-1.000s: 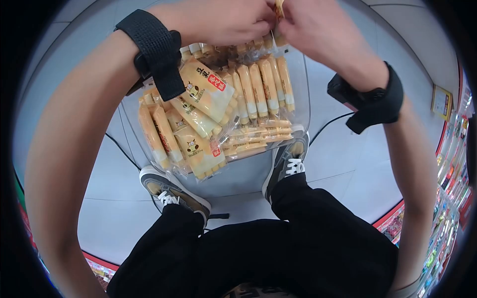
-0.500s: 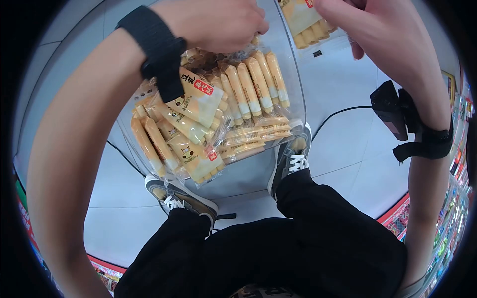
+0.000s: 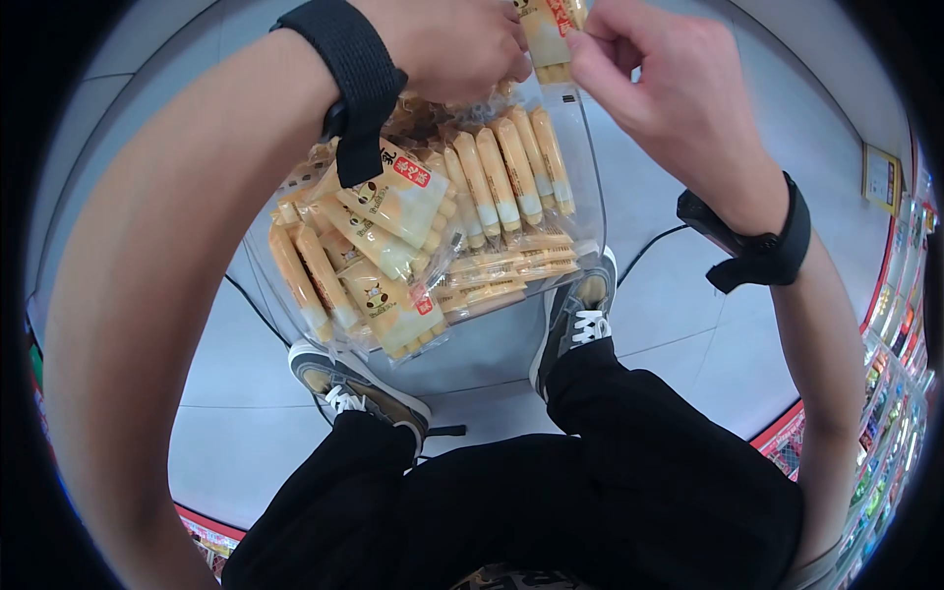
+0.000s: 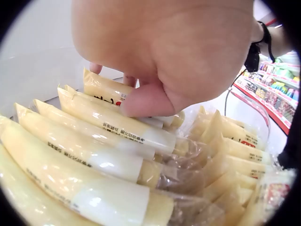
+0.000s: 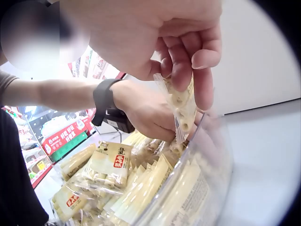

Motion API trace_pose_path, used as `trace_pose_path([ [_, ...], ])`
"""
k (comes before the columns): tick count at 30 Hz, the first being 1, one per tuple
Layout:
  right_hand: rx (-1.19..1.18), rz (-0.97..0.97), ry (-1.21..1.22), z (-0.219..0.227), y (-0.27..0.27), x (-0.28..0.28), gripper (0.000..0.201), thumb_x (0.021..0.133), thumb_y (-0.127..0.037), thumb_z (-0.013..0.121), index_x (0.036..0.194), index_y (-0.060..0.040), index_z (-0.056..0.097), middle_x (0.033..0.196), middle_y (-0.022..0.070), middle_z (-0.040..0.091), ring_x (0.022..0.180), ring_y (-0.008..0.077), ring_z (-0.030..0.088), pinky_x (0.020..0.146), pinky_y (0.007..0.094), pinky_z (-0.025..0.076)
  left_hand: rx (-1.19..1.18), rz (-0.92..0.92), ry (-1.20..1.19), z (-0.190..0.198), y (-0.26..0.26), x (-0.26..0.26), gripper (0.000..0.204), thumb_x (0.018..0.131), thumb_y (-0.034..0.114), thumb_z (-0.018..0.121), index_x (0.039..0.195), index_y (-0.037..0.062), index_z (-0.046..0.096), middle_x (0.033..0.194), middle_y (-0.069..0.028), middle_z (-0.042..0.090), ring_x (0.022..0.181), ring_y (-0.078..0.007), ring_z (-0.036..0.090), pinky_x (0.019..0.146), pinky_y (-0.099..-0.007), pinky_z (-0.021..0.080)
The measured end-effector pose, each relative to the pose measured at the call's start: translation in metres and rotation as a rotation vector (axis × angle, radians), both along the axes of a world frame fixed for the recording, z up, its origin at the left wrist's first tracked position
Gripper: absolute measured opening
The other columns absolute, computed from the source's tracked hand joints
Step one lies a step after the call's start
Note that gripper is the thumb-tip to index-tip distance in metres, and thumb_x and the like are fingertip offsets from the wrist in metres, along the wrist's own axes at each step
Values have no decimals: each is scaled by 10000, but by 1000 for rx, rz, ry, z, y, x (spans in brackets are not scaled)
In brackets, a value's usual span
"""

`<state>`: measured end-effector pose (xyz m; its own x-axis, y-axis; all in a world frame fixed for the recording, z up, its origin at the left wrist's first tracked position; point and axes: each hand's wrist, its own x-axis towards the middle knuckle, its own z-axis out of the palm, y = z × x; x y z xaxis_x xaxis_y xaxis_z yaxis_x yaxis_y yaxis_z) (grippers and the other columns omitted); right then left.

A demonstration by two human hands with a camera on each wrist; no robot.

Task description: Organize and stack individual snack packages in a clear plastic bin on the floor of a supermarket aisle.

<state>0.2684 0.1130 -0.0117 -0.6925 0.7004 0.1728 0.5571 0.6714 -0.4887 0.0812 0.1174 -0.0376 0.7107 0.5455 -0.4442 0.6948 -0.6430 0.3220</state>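
A clear plastic bin point(image 3: 598, 187) holds many packets of wafer rolls, some upright in rows, others lying loose on top. My right hand point(image 3: 664, 84) pinches a flat packet of wafer rolls point(image 3: 546, 34) between thumb and fingers at the far right rim. In the right wrist view, that packet point(image 5: 183, 110) hangs edge-on from the fingers. Across the far part of the bin reaches my left hand point(image 3: 442, 49). The left wrist view shows its thumb point(image 4: 148, 101) in front of an upright packet of wafer rolls point(image 4: 108, 87) and fingertips behind, gripping it in the row.
Loose packets point(image 3: 393, 197) are piled at the bin's near left. Shoes point(image 3: 575, 315) stand close to its near side, with a black cable point(image 3: 649, 251) on the floor point(image 3: 669, 334) to the right. Stocked store shelves point(image 3: 890, 423) line the right edge.
The hands were together at the far rim; my right hand swung out right with a packet, then came back left to the rim. The left hand stayed over the far row.
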Motion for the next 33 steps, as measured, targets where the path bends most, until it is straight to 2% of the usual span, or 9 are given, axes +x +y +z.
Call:
trace_pose_path([
  [4, 168, 92, -164, -20, 1, 2, 177, 819, -101, 599, 700, 16, 540, 536, 174, 528, 443, 318, 541, 449, 381, 432, 90, -56, -17, 2, -7, -1, 235, 888, 125, 459, 984, 49, 659, 1097, -112, 654, 1147, -248, 568, 1131, -564, 249],
  [7, 193, 87, -142, -30, 1, 0, 165, 821, -104, 596, 739, 33, 554, 535, 174, 537, 454, 327, 556, 457, 389, 453, 94, -35, 18, -6, -6, 1, 232, 892, 130, 459, 953, 35, 662, 1099, -126, 651, 1149, -251, 564, 1124, -566, 264],
  [10, 56, 30, -200, -24, -2, -8, 192, 823, -126, 595, 749, 48, 565, 540, 181, 544, 473, 339, 573, 463, 399, 466, 67, 10, -10, 1, -10, 3, 229, 884, 129, 466, 936, 26, 664, 1091, -137, 649, 1144, -262, 561, 1115, -585, 267],
  [13, 128, 58, -220, -29, -5, -4, 215, 825, -141, 589, 763, 64, 573, 541, 184, 546, 480, 348, 577, 459, 403, 469, 40, 8, -45, -12, -5, 2, 222, 867, 136, 482, 907, 17, 665, 1076, -149, 647, 1129, -274, 564, 1103, -621, 251],
  [23, 110, 58, -50, -29, -1, -8, 213, 807, -117, 582, 697, 65, 562, 569, 216, 564, 511, 367, 595, 491, 418, 488, -227, 157, 78, 16, 9, 7, 220, 818, 157, 505, 873, 5, 655, 1008, -166, 643, 1090, -304, 566, 1081, -673, 198],
  [25, 75, 57, -45, -28, -2, -9, 217, 807, -113, 577, 693, 71, 561, 574, 224, 566, 519, 376, 597, 500, 426, 491, -172, 146, 128, 4, 5, 8, 246, 839, 183, 507, 911, 1, 656, 1032, -165, 642, 1127, -301, 551, 1079, -676, 197],
  [27, 73, 57, -50, -29, -1, -9, 218, 809, -116, 573, 695, 70, 563, 577, 230, 566, 528, 386, 599, 509, 432, 495, 99, 111, -117, -35, -6, -4, 273, 854, 214, 512, 941, -1, 656, 1056, -169, 637, 1159, -296, 530, 1081, -675, 188],
  [29, 45, 40, -69, -28, -1, -10, 221, 811, -118, 569, 691, 68, 565, 578, 237, 565, 536, 395, 599, 515, 437, 498, 220, 125, -184, -25, -15, 1, 293, 865, 240, 522, 964, 0, 657, 1083, -174, 630, 1185, -293, 507, 1084, -671, 180],
  [33, -23, 0, -87, -27, 0, -10, 234, 814, -120, 561, 672, 67, 565, 576, 249, 558, 543, 408, 598, 520, 442, 501, 100, 169, -86, 4, -18, 2, 274, 862, 237, 538, 936, 4, 662, 1065, -183, 638, 1144, -299, 530, 1090, -662, 166],
])
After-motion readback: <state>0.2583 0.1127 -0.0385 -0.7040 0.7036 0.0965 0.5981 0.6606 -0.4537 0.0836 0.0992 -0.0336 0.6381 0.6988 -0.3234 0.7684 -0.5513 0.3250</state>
